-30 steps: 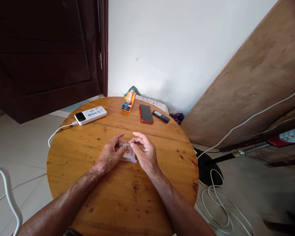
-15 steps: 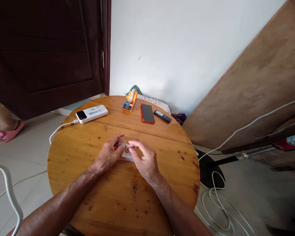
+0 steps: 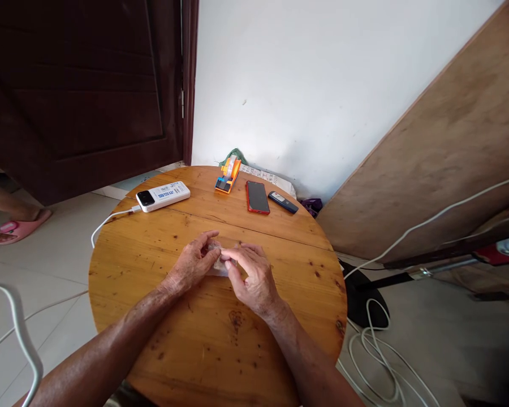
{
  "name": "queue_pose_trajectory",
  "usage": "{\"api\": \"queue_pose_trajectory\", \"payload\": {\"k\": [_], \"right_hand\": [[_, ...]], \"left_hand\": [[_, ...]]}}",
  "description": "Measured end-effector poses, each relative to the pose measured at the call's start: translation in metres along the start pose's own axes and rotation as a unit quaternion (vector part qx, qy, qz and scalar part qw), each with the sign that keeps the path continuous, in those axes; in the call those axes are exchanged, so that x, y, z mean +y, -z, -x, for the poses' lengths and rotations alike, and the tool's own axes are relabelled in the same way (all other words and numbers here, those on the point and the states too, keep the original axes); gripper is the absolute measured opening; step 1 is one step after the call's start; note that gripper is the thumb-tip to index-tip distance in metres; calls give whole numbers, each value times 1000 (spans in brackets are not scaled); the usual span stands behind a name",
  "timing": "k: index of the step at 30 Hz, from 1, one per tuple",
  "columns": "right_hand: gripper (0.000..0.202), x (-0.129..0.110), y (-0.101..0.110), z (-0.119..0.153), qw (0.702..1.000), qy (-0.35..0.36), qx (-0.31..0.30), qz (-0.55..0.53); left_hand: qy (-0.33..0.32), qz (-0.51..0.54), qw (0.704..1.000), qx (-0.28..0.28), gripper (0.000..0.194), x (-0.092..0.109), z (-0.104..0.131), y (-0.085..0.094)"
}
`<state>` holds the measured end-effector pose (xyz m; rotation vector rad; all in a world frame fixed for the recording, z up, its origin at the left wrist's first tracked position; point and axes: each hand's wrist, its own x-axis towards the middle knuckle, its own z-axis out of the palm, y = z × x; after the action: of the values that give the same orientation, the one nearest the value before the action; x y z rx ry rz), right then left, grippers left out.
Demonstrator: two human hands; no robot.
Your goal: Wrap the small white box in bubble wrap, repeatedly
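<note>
A small clear plastic packet (image 3: pixel 219 270) lies on the round wooden table (image 3: pixel 152 339), partly covered by my fingers. My left hand (image 3: pixel 194 261) grips its left side, thumb pressed on top. From the right, my right hand (image 3: pixel 253 275) pinches at the packet's upper part, thumb and forefinger close together near the left thumb. What is inside the packet is too small and covered to make out.
Behind my hands lie a white power bank (image 3: pixel 163 196) with a cable, an orange tape dispenser (image 3: pixel 229 174), a red-edged phone (image 3: pixel 258 197) and a dark remote-like device (image 3: pixel 283 202). A person's foot in a pink slipper (image 3: pixel 23 227) is at left. Cables (image 3: pixel 382 350) coil on the floor.
My right hand's fingers have shifted over the packet, covering more of it. The left hand keeps its grip. The view has turned slightly left, and the slippered foot shows farther right.
</note>
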<state>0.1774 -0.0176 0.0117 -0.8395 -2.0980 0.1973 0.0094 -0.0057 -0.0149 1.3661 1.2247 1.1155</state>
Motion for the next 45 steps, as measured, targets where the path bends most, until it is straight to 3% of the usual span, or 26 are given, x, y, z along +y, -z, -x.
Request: {"api": "queue_pose_trajectory", "payload": {"k": [6, 12, 17, 20, 24, 26, 30, 34, 38, 42, 45], "right_hand": [[29, 0, 7, 1, 995, -87, 32, -44], [29, 3, 4, 3, 996, -74, 7, -57], [24, 9, 11, 1, 991, -127, 33, -31], [31, 14, 21, -2, 987, -157, -30, -24], [65, 16, 27, -2, 968, -165, -171, -79], [74, 14, 24, -1, 966, -159, -196, -63], [64, 10, 8, 2, 974, -167, -154, 9], [61, 10, 0, 4, 979, -160, -117, 33], [62, 11, 5, 3, 977, -155, -142, 36], [59, 12, 13, 0, 985, -140, -101, 11], [46, 13, 15, 0, 989, -123, -83, -2]], "left_hand": [[-10, -9, 1000, -10, 59, 0, 0, 2], [-4, -6, 1000, -5, 57, 0, 0, 2], [5, 17, 1000, 2, 61, -3, 0, 1], [1, 19, 999, 26, 61, -5, -1, 5], [5, -20, 998, 66, 62, -9, -2, 11], [1, -33, 998, 62, 63, -9, -1, 12], [-7, -22, 1000, 19, 66, -5, 2, 9], [-28, 18, 999, 20, 64, -5, 1, 7], [-32, -65, 996, 49, 57, -11, 1, 7], [-47, -112, 988, 93, 57, -13, 2, 10], [-29, -105, 990, 89, 60, -11, 3, 12]]}}
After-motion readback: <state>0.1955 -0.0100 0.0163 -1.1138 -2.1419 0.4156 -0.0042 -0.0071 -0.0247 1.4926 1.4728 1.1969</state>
